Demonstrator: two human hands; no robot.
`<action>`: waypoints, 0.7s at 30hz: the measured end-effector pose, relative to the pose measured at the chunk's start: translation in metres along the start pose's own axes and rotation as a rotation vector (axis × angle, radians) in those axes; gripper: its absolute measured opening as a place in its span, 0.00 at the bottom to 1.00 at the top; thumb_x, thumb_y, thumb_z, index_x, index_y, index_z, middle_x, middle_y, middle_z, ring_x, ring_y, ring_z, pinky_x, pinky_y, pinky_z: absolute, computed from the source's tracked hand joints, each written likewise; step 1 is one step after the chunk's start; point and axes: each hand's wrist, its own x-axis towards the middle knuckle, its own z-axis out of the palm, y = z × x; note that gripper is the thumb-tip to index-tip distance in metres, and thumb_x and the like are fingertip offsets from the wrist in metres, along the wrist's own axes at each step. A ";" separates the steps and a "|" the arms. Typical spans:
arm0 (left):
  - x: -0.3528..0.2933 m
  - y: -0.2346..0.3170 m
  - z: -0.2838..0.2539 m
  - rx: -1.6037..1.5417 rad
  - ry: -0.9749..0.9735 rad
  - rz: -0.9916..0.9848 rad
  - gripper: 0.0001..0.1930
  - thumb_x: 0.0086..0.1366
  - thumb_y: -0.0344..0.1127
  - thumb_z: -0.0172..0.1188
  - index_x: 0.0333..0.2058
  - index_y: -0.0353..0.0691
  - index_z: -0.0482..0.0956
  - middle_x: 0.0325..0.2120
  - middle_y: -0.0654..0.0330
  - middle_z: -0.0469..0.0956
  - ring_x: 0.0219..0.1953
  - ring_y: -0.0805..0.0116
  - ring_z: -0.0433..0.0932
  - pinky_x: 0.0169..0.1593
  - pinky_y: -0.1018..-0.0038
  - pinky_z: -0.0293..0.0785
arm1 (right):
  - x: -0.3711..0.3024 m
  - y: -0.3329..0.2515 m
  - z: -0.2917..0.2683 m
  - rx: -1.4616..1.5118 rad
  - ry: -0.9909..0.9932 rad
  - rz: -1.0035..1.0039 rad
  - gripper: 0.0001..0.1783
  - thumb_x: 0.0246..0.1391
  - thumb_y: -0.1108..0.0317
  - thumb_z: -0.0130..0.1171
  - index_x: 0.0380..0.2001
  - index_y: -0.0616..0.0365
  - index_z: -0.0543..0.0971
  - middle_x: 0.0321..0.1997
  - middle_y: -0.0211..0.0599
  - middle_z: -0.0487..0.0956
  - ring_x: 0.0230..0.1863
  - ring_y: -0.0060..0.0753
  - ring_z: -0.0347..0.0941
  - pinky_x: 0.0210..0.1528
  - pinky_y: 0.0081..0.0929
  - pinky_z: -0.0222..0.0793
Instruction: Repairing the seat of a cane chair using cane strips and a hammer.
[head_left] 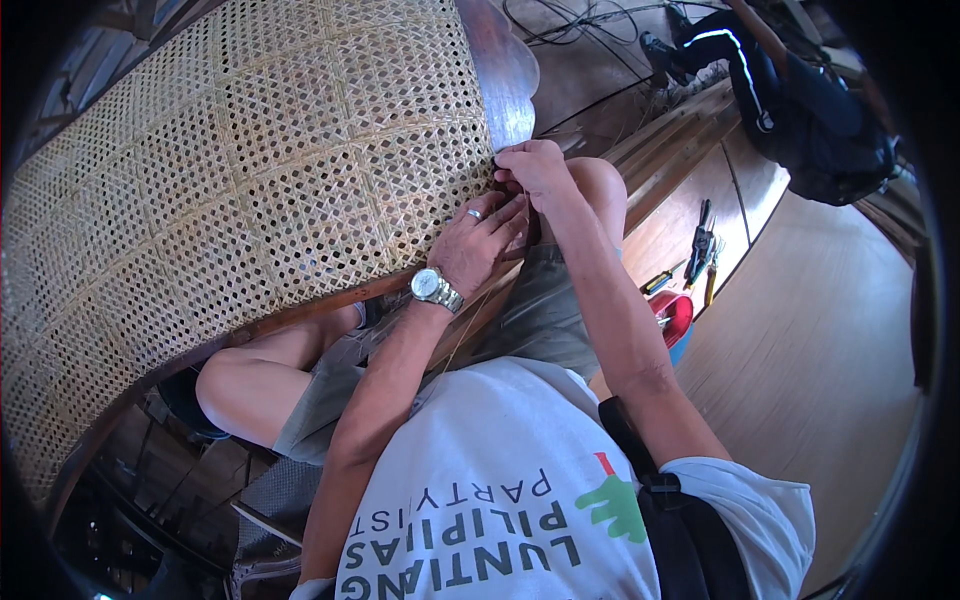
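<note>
Head view. The curved panel of pale, open-holed woven cane (270, 150) spans the upper left, bordered at its right by a dark brown, scalloped wooden board (508, 90); you are at the near end of this border. Your left hand (472, 242) rests with bent fingers at the panel's edge; your right hand (540, 172) is curled, its fingertips drawn in against the border. Whether either grips anything cannot be told. For what appears to be edge work, brace the panel with the left fingers, pinch close to the border and apply force gradually, lest the cane split. Hidden: whatever lies beneath your fingertips. Cut off: the panel's top and far left. Hard to make out: the contents of the red, rounded container (680, 318).
</note>
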 end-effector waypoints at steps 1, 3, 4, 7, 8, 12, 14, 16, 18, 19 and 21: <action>0.000 0.000 0.000 -0.006 -0.003 -0.003 0.22 0.67 0.33 0.62 0.60 0.45 0.83 0.65 0.64 0.80 0.64 0.54 0.77 0.66 0.58 0.76 | -0.001 -0.001 0.000 -0.012 0.018 -0.004 0.09 0.59 0.73 0.68 0.40 0.68 0.86 0.31 0.36 0.86 0.31 0.27 0.82 0.31 0.28 0.75; 0.000 -0.001 0.002 -0.020 -0.009 -0.004 0.23 0.67 0.32 0.62 0.60 0.45 0.82 0.65 0.64 0.80 0.65 0.54 0.76 0.67 0.58 0.77 | -0.005 -0.003 0.001 -0.201 0.045 -0.066 0.09 0.58 0.72 0.68 0.38 0.68 0.86 0.30 0.37 0.86 0.30 0.27 0.83 0.31 0.29 0.77; 0.000 -0.001 0.003 -0.025 0.000 -0.002 0.23 0.67 0.32 0.62 0.60 0.45 0.82 0.65 0.64 0.80 0.65 0.54 0.76 0.67 0.58 0.77 | -0.007 -0.005 0.001 -0.295 0.068 -0.092 0.09 0.57 0.72 0.67 0.37 0.68 0.86 0.30 0.38 0.87 0.30 0.28 0.84 0.31 0.29 0.77; 0.000 -0.002 0.004 -0.037 0.020 0.003 0.23 0.66 0.31 0.63 0.60 0.44 0.83 0.65 0.63 0.80 0.65 0.53 0.76 0.67 0.58 0.77 | -0.014 -0.010 0.006 -0.348 0.128 -0.140 0.09 0.56 0.70 0.67 0.35 0.67 0.87 0.29 0.40 0.88 0.29 0.29 0.86 0.33 0.29 0.80; 0.000 -0.003 0.003 -0.041 0.022 0.005 0.23 0.66 0.31 0.63 0.60 0.44 0.83 0.65 0.63 0.80 0.65 0.53 0.76 0.67 0.58 0.77 | -0.016 -0.012 0.007 -0.380 0.134 -0.138 0.09 0.55 0.70 0.67 0.34 0.66 0.88 0.28 0.41 0.89 0.30 0.31 0.87 0.36 0.31 0.81; 0.000 -0.001 0.000 -0.019 0.023 0.012 0.21 0.64 0.27 0.66 0.56 0.43 0.86 0.61 0.58 0.83 0.64 0.49 0.79 0.62 0.58 0.82 | -0.019 -0.016 0.013 -0.561 0.191 -0.232 0.09 0.52 0.70 0.66 0.33 0.64 0.89 0.29 0.48 0.89 0.33 0.37 0.89 0.43 0.34 0.84; 0.000 0.001 -0.001 -0.034 0.050 0.014 0.19 0.63 0.27 0.67 0.54 0.43 0.86 0.60 0.58 0.84 0.64 0.49 0.79 0.62 0.58 0.82 | -0.019 -0.014 0.016 -0.576 0.188 -0.259 0.10 0.54 0.70 0.66 0.35 0.66 0.88 0.31 0.48 0.89 0.32 0.36 0.89 0.42 0.33 0.84; 0.001 0.001 -0.003 -0.051 0.061 0.008 0.18 0.64 0.29 0.66 0.53 0.43 0.86 0.59 0.58 0.84 0.64 0.51 0.78 0.63 0.58 0.80 | -0.021 -0.010 0.011 -0.477 0.116 -0.232 0.11 0.59 0.69 0.66 0.39 0.67 0.88 0.32 0.43 0.90 0.29 0.33 0.89 0.39 0.30 0.84; 0.001 0.001 -0.003 -0.073 0.057 -0.001 0.18 0.67 0.32 0.65 0.55 0.43 0.85 0.58 0.59 0.84 0.64 0.53 0.77 0.66 0.58 0.78 | -0.024 0.000 0.009 -0.470 0.160 -0.350 0.11 0.61 0.69 0.67 0.41 0.67 0.88 0.34 0.43 0.90 0.31 0.33 0.88 0.40 0.30 0.83; 0.000 0.001 -0.002 -0.075 0.060 -0.006 0.17 0.67 0.32 0.64 0.54 0.43 0.85 0.57 0.59 0.84 0.64 0.54 0.77 0.65 0.59 0.78 | -0.026 0.005 0.008 -0.463 0.188 -0.403 0.12 0.62 0.68 0.68 0.42 0.66 0.88 0.34 0.43 0.90 0.31 0.32 0.88 0.40 0.31 0.83; 0.000 0.000 -0.001 -0.075 0.063 -0.023 0.14 0.67 0.33 0.64 0.51 0.42 0.85 0.56 0.60 0.84 0.63 0.54 0.77 0.65 0.59 0.78 | -0.028 0.016 0.009 -0.456 0.235 -0.532 0.09 0.61 0.69 0.68 0.41 0.63 0.88 0.37 0.47 0.89 0.37 0.46 0.87 0.44 0.38 0.81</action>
